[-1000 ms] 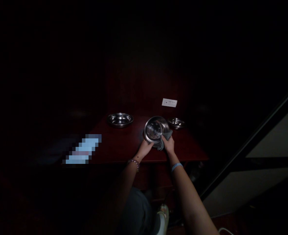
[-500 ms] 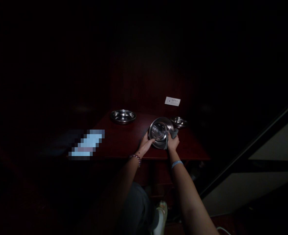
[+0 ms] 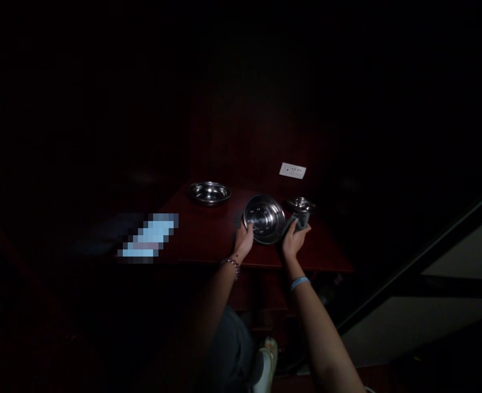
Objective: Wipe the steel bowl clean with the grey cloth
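Note:
A shiny steel bowl [image 3: 267, 218] is tilted with its inside toward me, above the dark red table. My left hand [image 3: 244, 239] grips its left rim, thumb on the inside and fingers out of sight behind. Just right of the bowl, my right hand [image 3: 295, 237] is closed on a grey cloth [image 3: 302, 221], which lies bunched over the fingers. A small gap seems to part the cloth from the bowl's wall. Behind the cloth stands a smaller steel bowl [image 3: 301, 204]. Farther left a wide, shallow steel bowl [image 3: 209, 193] rests on the table.
The dark red table [image 3: 208, 240] ends at a front edge below my hands. On the wall behind it is a white socket panel [image 3: 292, 171]. A bright pixelated patch [image 3: 148, 237] covers something at the left. Deep shadow hides most of the surroundings.
My right hand with the cloth has come out of the bowl and moved right. The bowl has turned in my left hand, whose thumb now lies over the rim.

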`<act>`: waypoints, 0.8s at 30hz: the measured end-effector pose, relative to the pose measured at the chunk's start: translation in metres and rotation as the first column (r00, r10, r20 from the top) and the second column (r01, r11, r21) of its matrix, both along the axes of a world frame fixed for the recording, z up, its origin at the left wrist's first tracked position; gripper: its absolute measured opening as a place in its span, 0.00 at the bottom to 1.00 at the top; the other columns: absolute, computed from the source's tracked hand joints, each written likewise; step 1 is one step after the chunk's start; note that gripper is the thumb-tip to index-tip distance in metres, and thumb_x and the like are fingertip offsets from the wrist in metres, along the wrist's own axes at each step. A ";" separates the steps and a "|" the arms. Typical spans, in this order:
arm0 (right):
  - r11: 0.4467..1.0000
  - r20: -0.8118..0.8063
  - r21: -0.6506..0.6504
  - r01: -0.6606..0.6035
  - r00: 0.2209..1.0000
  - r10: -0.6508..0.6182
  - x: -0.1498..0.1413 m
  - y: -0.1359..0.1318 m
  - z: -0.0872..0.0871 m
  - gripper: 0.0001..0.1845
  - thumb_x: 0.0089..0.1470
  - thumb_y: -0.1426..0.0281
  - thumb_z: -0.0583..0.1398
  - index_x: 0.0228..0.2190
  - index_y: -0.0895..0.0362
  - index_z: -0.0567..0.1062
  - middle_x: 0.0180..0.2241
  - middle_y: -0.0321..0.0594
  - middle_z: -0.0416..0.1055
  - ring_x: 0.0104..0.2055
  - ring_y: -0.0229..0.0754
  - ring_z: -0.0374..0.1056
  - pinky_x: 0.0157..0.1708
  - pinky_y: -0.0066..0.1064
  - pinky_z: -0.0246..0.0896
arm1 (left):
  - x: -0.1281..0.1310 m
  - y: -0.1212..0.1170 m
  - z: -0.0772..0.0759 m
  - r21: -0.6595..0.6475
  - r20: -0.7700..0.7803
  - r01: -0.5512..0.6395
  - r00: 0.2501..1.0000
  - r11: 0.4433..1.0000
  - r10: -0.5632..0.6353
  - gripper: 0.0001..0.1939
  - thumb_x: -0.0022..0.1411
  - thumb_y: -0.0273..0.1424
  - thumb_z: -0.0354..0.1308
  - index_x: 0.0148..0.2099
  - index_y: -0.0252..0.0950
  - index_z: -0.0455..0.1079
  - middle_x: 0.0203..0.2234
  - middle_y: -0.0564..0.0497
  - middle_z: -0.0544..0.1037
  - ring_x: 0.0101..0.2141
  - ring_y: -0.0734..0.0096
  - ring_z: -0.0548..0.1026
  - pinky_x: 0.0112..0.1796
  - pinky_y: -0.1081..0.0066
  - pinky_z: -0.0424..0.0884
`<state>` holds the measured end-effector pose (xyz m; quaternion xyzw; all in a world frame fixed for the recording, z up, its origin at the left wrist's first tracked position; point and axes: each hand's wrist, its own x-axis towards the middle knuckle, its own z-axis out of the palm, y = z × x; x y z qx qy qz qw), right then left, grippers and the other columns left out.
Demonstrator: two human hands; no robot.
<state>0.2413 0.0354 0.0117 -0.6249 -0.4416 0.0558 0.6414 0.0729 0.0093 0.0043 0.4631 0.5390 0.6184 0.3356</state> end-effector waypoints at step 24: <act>0.948 0.548 -0.190 -0.254 0.774 0.317 -0.013 -0.010 -0.003 0.24 0.66 0.54 0.51 0.50 0.56 0.74 0.39 0.51 0.78 0.36 0.51 0.75 0.40 0.39 0.67 | 0.004 -0.007 0.005 0.064 0.025 0.094 0.995 0.994 -0.096 0.28 0.69 0.49 0.46 0.60 0.36 0.68 0.49 0.41 0.81 0.48 0.58 0.79 0.55 0.60 0.70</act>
